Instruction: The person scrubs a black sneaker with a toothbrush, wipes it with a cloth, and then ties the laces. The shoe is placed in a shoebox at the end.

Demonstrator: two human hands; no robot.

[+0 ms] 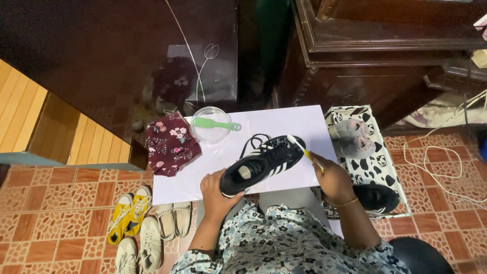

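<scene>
- A black shoe [264, 163] is being gripped at its heel by the left hand [215, 189], over a white table [294, 127].
- A toothbrush [304, 150] is being pinched by the right hand [332, 177], bristles touching the shoe's toe.
- A bowl [209, 117] is being spanned by a green brush [215, 124] at 11 o'clock from the shoe.

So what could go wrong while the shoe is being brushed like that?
The black shoe is held only at its heel by the left hand, so it might twist or slip under the toothbrush in the right hand. Its loose laces could catch the bristles. The clear bowl sits near the white table's edge and could get knocked.
</scene>
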